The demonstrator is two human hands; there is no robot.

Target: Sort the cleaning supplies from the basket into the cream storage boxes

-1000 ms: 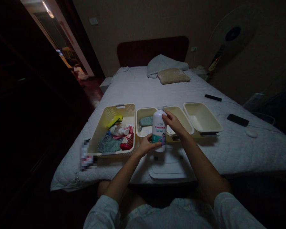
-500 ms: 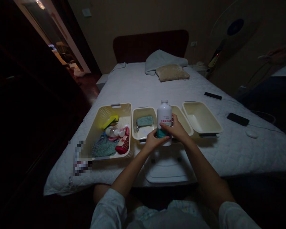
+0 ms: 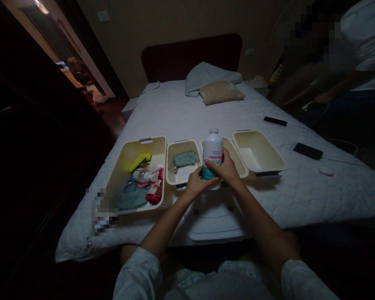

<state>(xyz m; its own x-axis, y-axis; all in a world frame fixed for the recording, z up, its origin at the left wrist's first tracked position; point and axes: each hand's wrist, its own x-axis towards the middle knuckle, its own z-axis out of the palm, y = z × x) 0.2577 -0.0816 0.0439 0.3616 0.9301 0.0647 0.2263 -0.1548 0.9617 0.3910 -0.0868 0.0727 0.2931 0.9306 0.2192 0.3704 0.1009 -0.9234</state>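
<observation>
A white bottle (image 3: 213, 143) with a teal and red label stands upright between my two hands, its cap on. My left hand (image 3: 198, 183) grips its lower left side, and my right hand (image 3: 226, 168) wraps its right side, thumb across the label. Behind it is a cream bin (image 3: 241, 160), partly hidden. To its left, a small cream bin (image 3: 169, 166) holds a folded grey-green cloth (image 3: 185, 158). The large cream basket (image 3: 117, 160) farther left contains a yellow sponge or brush (image 3: 139, 162), a clear pump bottle (image 3: 143, 176), a red bottle (image 3: 155, 192) and a grey-green cloth (image 3: 131, 196).
Another cream bin (image 3: 258, 152) sits at the right of the row. A white lid (image 3: 215, 218) lies near the bed's front edge. Two phones (image 3: 308, 151) with cables and a white oval object (image 3: 326, 170) rest on the right. Beyond the bed's right side, another person (image 3: 362, 54) leans over, holding something white.
The view has turned slightly right, so the scene sits a little farther left. The other person has leaned into view at the right. My hands keep the same hold on the bottle.
</observation>
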